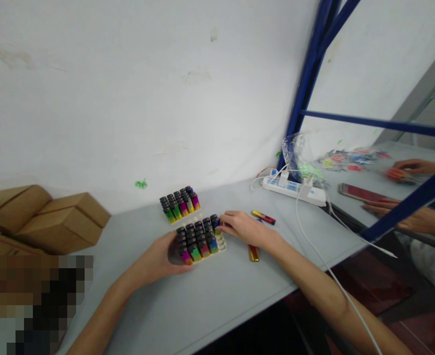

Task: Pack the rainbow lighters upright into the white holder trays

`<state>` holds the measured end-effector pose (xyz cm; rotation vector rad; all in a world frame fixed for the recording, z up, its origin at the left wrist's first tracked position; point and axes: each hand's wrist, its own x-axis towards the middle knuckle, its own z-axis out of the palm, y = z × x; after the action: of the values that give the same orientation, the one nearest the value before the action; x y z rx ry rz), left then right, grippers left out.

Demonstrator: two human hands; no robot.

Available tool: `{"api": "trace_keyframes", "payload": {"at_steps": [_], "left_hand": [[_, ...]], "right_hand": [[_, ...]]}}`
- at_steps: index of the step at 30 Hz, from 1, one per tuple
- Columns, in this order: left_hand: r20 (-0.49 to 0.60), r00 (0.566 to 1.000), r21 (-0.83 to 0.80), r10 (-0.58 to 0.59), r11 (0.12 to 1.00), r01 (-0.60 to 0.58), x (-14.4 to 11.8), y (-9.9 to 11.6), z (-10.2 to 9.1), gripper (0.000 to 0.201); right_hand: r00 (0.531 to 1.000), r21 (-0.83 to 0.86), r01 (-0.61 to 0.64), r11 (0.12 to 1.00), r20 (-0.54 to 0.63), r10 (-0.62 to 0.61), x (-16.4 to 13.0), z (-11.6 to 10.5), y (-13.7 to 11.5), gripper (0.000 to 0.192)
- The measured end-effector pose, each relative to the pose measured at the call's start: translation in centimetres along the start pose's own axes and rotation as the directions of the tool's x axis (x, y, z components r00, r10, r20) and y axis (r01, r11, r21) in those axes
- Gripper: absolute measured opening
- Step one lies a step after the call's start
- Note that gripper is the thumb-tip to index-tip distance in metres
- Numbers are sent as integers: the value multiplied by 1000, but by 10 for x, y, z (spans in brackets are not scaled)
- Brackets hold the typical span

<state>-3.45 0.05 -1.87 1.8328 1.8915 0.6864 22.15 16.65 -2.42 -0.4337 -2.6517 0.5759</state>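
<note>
In the head view, a white tray [222, 243] holds rows of multicoloured lighters [196, 251] with black tops. Some slots at its right end show no lighter. My left hand [162, 257] is wrapped round the tray's left side, thumb along the front. My right hand [239, 228] is closed at the right end, its fingertips on a lighter [217, 227] with a bluish body. Behind stands a second group of lighters [180, 204] in rows. Loose on the table, close to my right forearm, are a red and yellow lighter [263, 217] and a gold one [253, 253].
Cardboard boxes [65, 222] are stacked at the left. A white power strip [294, 190] with cables lies by the wall, beside a blue metal frame [306, 74]. At the right, another person's hands [413, 212] are near a phone [363, 193] and colourful small packets [350, 158].
</note>
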Motion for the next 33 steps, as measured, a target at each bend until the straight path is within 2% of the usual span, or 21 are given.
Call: {"api": "trace_keyframes", "payload": {"at_steps": [5,7,10,12,14,17,20,22,24,27,28,30,33], "left_hand": [[17,1000,11,2,1000,-2,1,-2,0,63],[22,1000,24,-1,1000,0,1,-3,0,59],[17,1000,53,-2,999,1,1,-5,1,53],[19,1000,55,-6,998,5,1,-6,1,50],[31,999,49,-12,999,10,1,-6,1,50],[34,999,43,-11,999,9,2,-5,2,54],[31,999,46,-12,999,11,2,-4,2,55],[27,1000,51,-15,999,13,2,-4,2,54],[25,1000,40,-15,999,14,1,-3,1,52],[22,1000,13,-12,1000,11,0,-2,1,53],[17,1000,9,-10,1000,10,0,-1,1,53],[1,1000,11,-9,1000,9,0,-1,1,55],[-3,1000,17,-11,1000,11,0,-2,1,57]], "right_hand": [[998,57,30,998,58,-33,-4,-9,6,25],[1000,106,-2,994,25,-1,-7,-21,13,26],[980,69,-131,989,-142,140,-14,-42,28,20],[951,-32,-260,965,-182,250,-21,-51,40,14],[918,-147,-386,911,-160,363,-29,-52,50,15],[860,-259,-509,821,-102,500,-39,-45,58,27],[827,-279,-552,786,-60,560,-41,-39,60,25],[829,-270,-549,791,-52,557,-39,-40,60,20],[861,-179,-508,842,-68,505,-35,-43,59,17],[918,191,-322,927,-178,356,-29,-49,53,24],[923,336,-233,913,-218,316,-27,-51,49,27],[924,571,-101,815,-251,290,-22,-52,36,35],[921,775,-33,631,-222,321,-12,-49,14,40]]}}
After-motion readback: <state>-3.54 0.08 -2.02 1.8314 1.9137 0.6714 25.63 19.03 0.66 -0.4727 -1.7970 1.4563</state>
